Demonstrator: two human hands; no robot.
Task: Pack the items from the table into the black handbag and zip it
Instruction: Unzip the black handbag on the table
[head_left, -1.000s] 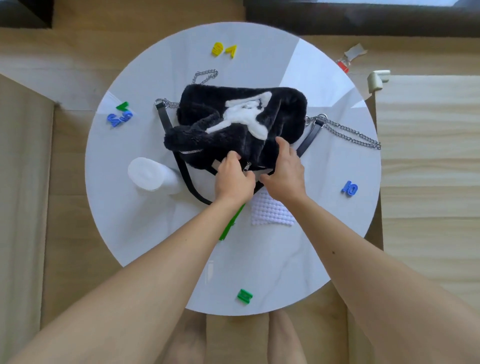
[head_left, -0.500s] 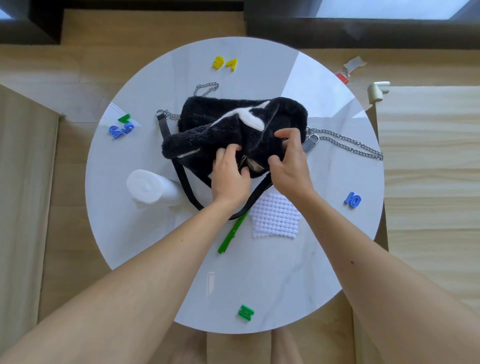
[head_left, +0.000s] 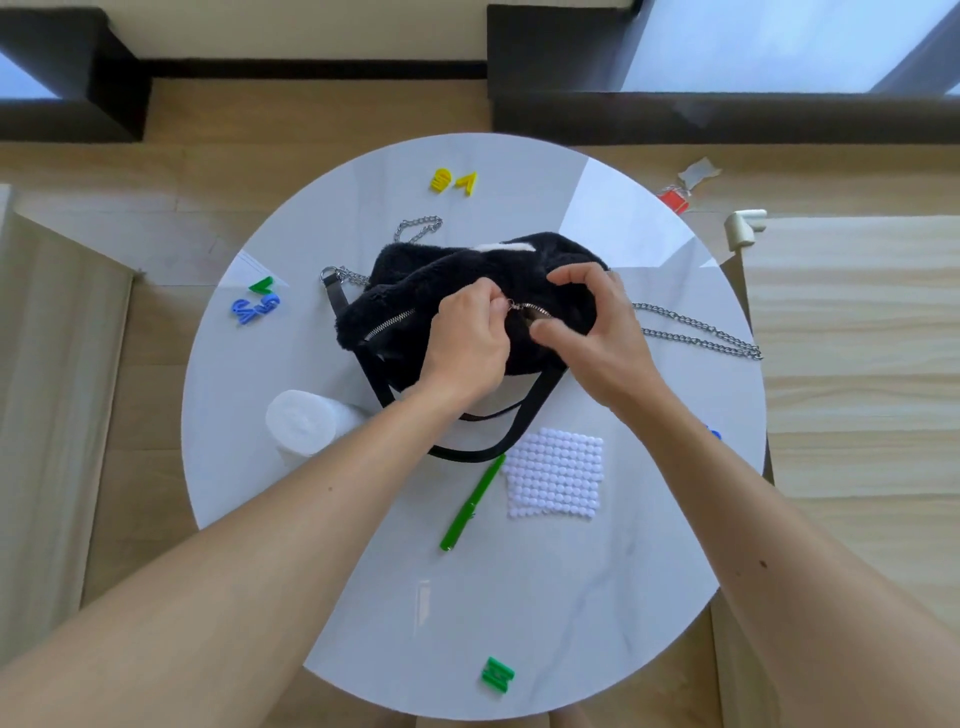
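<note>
**A:** ok what's on the round glossy white table (head_left: 519, 597), going left to right?

**B:** Well off to the left of the left hand (head_left: 467, 348) there's a little cluster of blue and green plastic letters (head_left: 256, 303). Closer in, down-left of that hand, a white roll of soft wadding (head_left: 306, 423) lies on its side, just beside the forearm. Up beyond both hands, two yellow plastic letters (head_left: 453, 182) sit near the far edge.

**A:** and the bag?

**B:** The fluffy black handbag with a white patch (head_left: 431, 280) is mid-table, right under both hands. Left hand has its fingertips pinched shut on the small silver zipper pull (head_left: 514, 305). The zipper's metal teeth show running out to the left of that hand. The black strap handle (head_left: 467, 452) loops down toward the person, under the left wrist.

**A:** right hand?

**B:** The right hand (head_left: 602, 332) is touching the bag just right of the pull, thumb and fingers curled narrow around a bunch of the black fur by the opening. Can't tell how wide the opening is, the hands cover it.

**A:** anything not packed?

**B:** Yep. Below the hands, between the two forearms, a green plastic pen (head_left: 471, 504) lies slanted, and just right of it a white sheet of round dots (head_left: 556, 473). A silver chain strap (head_left: 696, 332) trails out to the right of the right hand. Near the table's close edge, one green plastic letter (head_left: 497, 674).
</note>
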